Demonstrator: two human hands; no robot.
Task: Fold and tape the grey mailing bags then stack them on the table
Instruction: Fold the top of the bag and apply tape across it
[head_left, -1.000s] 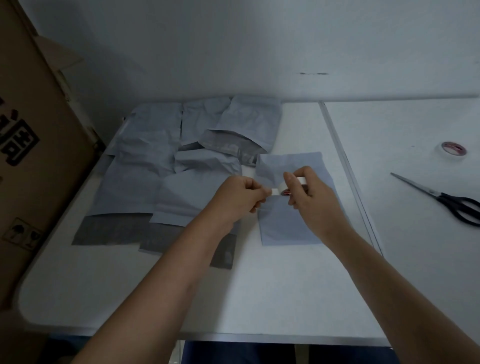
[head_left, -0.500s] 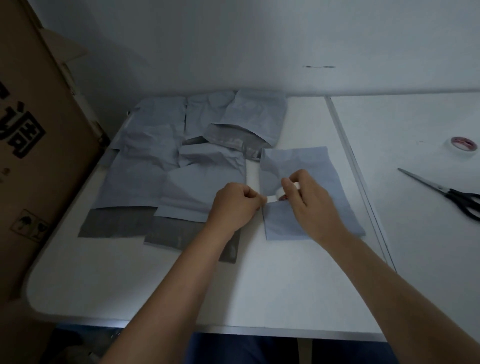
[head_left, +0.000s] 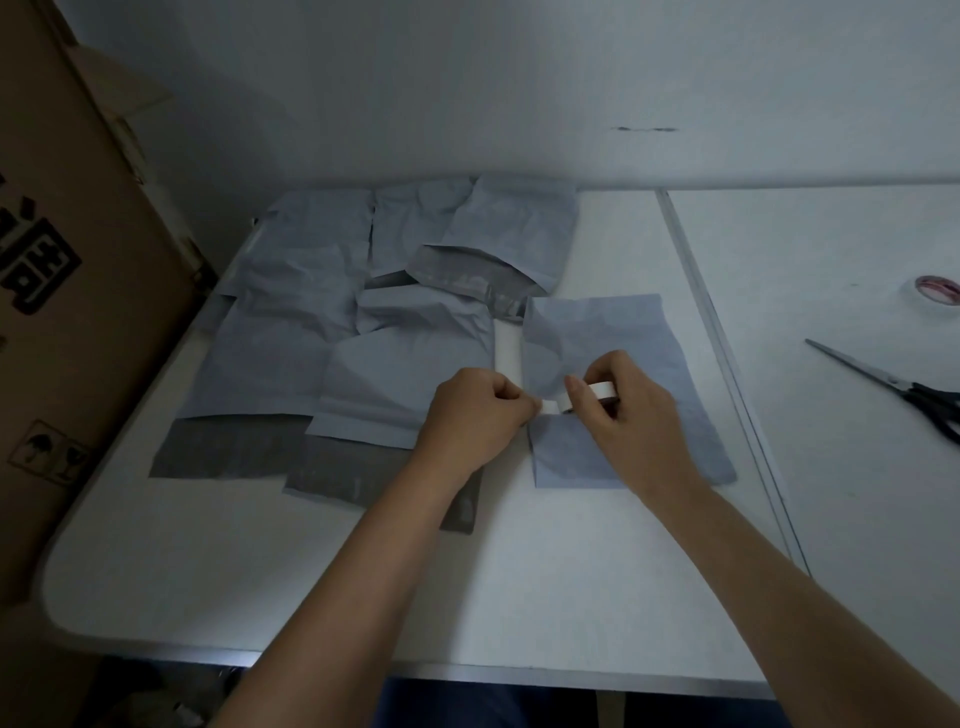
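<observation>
Two hands meet over one folded grey bag (head_left: 623, 353) that lies near the middle of the tabletop (head_left: 260, 571), just left of the seam that splits it. The right hand (head_left: 623, 415) holds a small roll of white tape (head_left: 602, 391) with its fingers curled round it. The left hand (head_left: 475, 415) pinches the loose end of the tape, and a short white strip (head_left: 549, 407) runs between them at the bag's left edge. More grey bags (head_left: 363, 338) lie spread out toward the far left corner, some with dark flaps open, so I think most are not done yet. The strip could go wrong from here. If it twists or sticks to a finger, it may fold onto itself and be no good. If the bag slides while the tape comes down, the fold may pop open or get taped crooked. Scissors (head_left: 893, 387) and a second roll (head_left: 937, 289) sit well apart near the right edge, so cutting means letting go with one hand.
</observation>
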